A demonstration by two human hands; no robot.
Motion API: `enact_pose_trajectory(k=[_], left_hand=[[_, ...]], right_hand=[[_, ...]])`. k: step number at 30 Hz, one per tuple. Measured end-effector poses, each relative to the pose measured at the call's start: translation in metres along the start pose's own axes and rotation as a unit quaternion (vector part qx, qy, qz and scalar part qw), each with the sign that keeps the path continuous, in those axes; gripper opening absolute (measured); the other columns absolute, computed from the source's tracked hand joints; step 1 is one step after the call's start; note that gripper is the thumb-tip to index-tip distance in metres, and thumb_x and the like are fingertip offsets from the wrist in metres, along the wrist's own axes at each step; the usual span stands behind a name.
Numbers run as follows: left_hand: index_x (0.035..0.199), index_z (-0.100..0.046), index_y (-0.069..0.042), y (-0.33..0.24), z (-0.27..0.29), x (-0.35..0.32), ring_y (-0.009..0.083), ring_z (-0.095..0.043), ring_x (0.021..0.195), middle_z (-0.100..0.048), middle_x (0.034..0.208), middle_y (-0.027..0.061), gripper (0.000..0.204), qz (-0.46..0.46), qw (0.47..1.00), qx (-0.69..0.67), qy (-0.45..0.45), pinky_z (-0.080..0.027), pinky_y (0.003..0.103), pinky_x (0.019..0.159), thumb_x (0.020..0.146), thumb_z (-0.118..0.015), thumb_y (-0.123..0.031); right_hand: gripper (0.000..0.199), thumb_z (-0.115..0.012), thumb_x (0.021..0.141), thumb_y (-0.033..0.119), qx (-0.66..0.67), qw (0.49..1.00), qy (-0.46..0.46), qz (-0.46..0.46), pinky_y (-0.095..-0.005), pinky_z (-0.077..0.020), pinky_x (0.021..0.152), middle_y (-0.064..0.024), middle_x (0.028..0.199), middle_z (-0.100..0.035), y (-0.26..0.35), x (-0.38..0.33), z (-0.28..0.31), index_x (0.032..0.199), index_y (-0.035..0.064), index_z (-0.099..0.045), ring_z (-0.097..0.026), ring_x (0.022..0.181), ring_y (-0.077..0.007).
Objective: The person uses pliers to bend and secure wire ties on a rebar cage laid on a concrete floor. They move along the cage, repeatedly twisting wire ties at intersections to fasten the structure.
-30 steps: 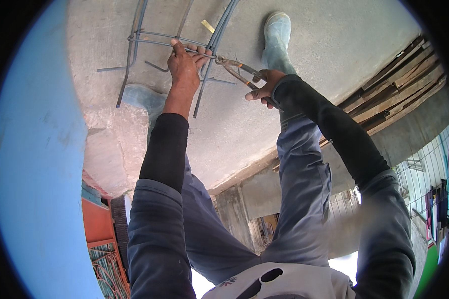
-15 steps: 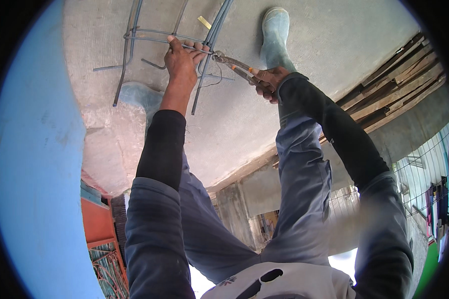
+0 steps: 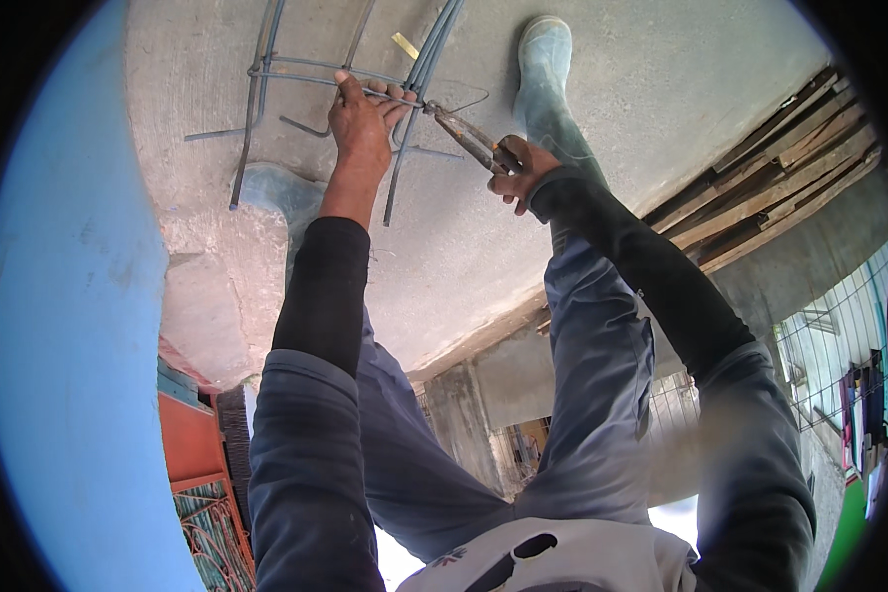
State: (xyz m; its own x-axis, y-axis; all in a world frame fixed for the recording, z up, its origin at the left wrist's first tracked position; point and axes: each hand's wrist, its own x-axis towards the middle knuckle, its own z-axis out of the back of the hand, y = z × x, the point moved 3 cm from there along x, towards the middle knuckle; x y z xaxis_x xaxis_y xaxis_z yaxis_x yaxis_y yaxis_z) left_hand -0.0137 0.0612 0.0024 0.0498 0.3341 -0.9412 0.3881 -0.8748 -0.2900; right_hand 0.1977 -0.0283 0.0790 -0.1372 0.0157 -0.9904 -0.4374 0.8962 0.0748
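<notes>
Your left hand (image 3: 360,123) closes its fingers over a bent stirrup bar (image 3: 296,67) where it crosses the long rebars (image 3: 426,61) lying on the concrete floor (image 3: 681,89). Your right hand (image 3: 521,170) is wrapped tight around the pliers (image 3: 469,138), whose tip meets that crossing just beside your left fingers. A rubber boot (image 3: 546,69) stands close by.

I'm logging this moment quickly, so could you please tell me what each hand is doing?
Left hand: closed on the rebar cage.
Right hand: closed on the pliers.
</notes>
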Motion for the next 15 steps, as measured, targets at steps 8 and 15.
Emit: enact_pose_trajectory(k=[8, 15], left_hand=[[0.091, -0.043, 0.000, 0.003, 0.002, -0.001, 0.0343, -0.065, 0.087, -0.057, 0.084, 0.0198, 0.053, 0.015, 1.000, -0.019, -0.018, -0.054, 0.045, 0.089, 0.101, -0.030, -0.051], [0.105, -0.040, 0.005, 0.000, -0.001, -0.001, 0.0372, -0.064, 0.098, -0.058, 0.098, 0.0275, 0.055, 0.018, 0.999, -0.011, 0.026, -0.052, 0.046, 0.095, 0.101, -0.032, -0.049]], right_hand=[[0.039, -0.047, 0.085, 0.015, 0.479, 0.845, 0.236, 0.003, -0.0443, -0.0584, 0.071, -0.0137, 0.092, -0.062, 0.005, -0.019, 0.006, 0.119, -0.0025, -0.054, -0.064, 0.073, -0.0257], [0.043, -0.040, 0.087, 0.003, 0.433, 0.897, 0.084, 0.006, -0.0284, -0.0441, 0.042, -0.0057, 0.082, -0.057, 0.036, -0.020, 0.064, 0.129, 0.0044, -0.049, -0.054, 0.055, -0.0167]])
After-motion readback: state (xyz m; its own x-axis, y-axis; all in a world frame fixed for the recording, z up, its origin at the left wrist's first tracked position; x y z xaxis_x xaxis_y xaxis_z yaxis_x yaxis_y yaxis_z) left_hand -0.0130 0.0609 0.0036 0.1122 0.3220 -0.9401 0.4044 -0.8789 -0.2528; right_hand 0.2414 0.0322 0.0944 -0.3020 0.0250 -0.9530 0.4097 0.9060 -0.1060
